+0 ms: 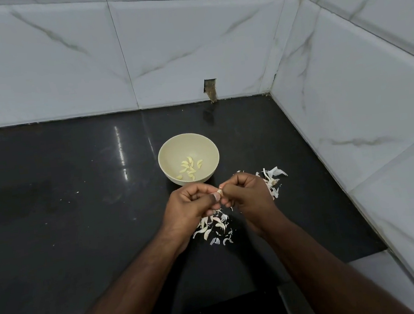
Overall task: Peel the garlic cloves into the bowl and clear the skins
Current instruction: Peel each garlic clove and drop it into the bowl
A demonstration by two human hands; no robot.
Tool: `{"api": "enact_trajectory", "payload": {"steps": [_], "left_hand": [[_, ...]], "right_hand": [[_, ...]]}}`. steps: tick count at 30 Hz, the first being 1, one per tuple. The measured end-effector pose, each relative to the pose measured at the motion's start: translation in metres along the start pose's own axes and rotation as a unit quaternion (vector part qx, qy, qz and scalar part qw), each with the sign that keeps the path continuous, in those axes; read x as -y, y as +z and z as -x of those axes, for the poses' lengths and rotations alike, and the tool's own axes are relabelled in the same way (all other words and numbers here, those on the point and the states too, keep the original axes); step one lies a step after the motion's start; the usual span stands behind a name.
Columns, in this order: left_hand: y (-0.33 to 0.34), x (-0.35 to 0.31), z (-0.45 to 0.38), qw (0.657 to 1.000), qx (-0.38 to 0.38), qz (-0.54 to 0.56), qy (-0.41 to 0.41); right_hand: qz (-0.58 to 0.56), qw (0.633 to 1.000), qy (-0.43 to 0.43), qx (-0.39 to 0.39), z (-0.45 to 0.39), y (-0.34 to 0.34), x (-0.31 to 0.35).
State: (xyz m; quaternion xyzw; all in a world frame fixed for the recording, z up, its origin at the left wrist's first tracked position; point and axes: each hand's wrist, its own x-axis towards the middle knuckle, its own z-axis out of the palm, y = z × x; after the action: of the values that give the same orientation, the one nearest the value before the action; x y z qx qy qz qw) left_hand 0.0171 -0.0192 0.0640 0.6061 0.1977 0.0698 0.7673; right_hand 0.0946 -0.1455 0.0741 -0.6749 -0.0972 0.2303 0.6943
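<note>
Small pale garlic clove [220, 192]: pinched between left hand [193, 203] and right hand [247, 193]. Advice: tear skin away over glossy black desk [80, 221], then drop clove into cream round bowl [169, 153].

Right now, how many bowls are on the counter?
1. The cream bowl sits on the black counter, just beyond both hands, with peeled garlic cloves inside. None appears hidden.

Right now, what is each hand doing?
Left hand: fingers pinch the garlic clove.
Right hand: fingers curled, pinching the same clove's other end.
</note>
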Motion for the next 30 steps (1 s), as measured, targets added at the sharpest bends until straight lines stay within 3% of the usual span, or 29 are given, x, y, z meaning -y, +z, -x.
{"api": "enact_trajectory", "payload": {"steps": [7,10,18,22,26,30], "left_hand": [[0.008,0.0,0.002,0.996,-0.017,0.075,-0.043],[0.009,-0.003,0.0,0.994,-0.024,0.088,-0.055],[0.012,-0.001,-0.003,0.992,-0.024,0.089,-0.084],[0.01,-0.001,-0.003,0.989,-0.001,0.104,-0.101],[0.009,-0.001,-0.004,0.996,-0.002,0.05,-0.072],[0.005,0.0,-0.007,0.998,-0.002,0.023,-0.05]], "right_hand": [[0.001,1.0,-0.007,-0.026,-0.001,-0.001,-0.004],[0.056,0.998,-0.017,-0.029,-0.001,-0.01,-0.008],[0.088,0.994,-0.038,0.054,0.007,-0.022,-0.002],[0.177,0.982,-0.062,0.028,0.005,-0.024,-0.006],[0.301,0.949,-0.091,0.007,0.004,-0.023,-0.009],[0.223,0.974,-0.041,0.03,0.005,-0.022,-0.007]]}}
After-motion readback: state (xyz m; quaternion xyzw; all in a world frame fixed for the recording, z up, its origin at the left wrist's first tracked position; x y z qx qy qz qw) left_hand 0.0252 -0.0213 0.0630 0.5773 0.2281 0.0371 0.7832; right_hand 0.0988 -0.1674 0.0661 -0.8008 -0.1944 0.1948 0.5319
